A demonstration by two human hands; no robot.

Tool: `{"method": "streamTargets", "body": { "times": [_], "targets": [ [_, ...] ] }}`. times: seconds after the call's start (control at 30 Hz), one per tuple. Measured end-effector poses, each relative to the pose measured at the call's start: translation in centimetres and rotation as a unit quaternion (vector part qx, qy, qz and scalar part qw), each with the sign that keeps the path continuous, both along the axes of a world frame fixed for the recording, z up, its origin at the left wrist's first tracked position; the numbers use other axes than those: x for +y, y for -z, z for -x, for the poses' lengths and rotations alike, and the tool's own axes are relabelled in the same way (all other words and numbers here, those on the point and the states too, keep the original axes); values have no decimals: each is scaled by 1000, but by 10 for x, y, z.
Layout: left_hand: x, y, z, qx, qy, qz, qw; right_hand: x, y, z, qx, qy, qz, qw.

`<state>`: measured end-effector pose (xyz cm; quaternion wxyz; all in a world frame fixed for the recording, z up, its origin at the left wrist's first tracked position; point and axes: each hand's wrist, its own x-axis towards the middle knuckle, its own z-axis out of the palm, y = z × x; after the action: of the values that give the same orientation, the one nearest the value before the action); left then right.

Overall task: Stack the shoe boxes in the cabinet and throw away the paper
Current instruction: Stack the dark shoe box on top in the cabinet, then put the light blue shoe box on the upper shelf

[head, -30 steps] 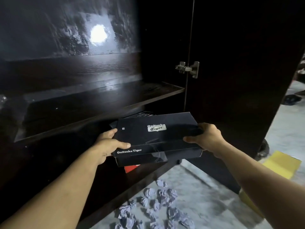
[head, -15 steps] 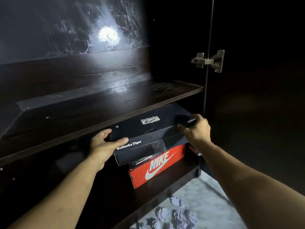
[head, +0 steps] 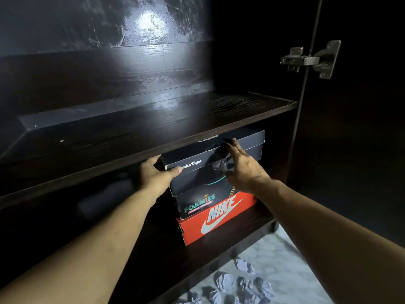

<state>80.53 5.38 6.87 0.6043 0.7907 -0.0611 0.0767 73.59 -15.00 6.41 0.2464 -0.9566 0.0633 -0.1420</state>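
Note:
A black Onitsuka Tiger shoe box (head: 245,145) lies on top of a dark Foamies box (head: 197,205), which rests on a red Nike box (head: 221,220), all on the lower shelf of the dark cabinet (head: 219,119). My left hand (head: 156,177) grips the black box's front left corner, thumb on its front face. With straight fingers, my right hand (head: 242,166) touches the box's front face and lid edge. Crumpled grey paper balls (head: 243,284) lie on the floor below.
The upper shelf board (head: 131,137) sits close above the stack. The cabinet door (head: 355,150) stands open at the right with a metal hinge (head: 311,59). Pale floor (head: 285,266) shows at the bottom right.
The black box has gone further in under the upper shelf and now rests on the stack. My right hand has let go of its right end and lies against the front with straight fingers.

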Motion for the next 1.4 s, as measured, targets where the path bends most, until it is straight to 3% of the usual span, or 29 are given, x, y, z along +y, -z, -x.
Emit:
{"method": "streamTargets", "body": {
  "times": [0.33, 0.63, 0.83, 1.0, 1.1, 1.2, 1.3, 1.4],
  "targets": [
    [-3, 5, -21, 3, -2, -15, 1000, -4, -10, -12, 98, 10, 38, 994],
    [-3, 6, -23, -4, -34, -102, 994, -17, -13, 21, 89, 31, 52, 994],
    [-29, 13, 32, 66, -73, -143, 985, -34, -31, 85, 109, 87, 48, 989],
    [-74, 5, 103, 111, -48, -234, 965, -56, -60, 165, 137, 131, 57, 980],
    [-101, 0, 138, 119, 24, -231, 965, -71, -73, 225, 150, 161, 47, 974],
    [-132, -12, 187, 114, 167, -259, 944, -86, -84, 296, 165, 204, 53, 963],
    [-165, -24, 246, 85, 324, -330, 882, -97, -90, 374, 193, 250, 67, 947],
    [-194, -35, 319, 53, 474, -394, 785, -107, -88, 451, 224, 298, 48, 927]
  ]
}}
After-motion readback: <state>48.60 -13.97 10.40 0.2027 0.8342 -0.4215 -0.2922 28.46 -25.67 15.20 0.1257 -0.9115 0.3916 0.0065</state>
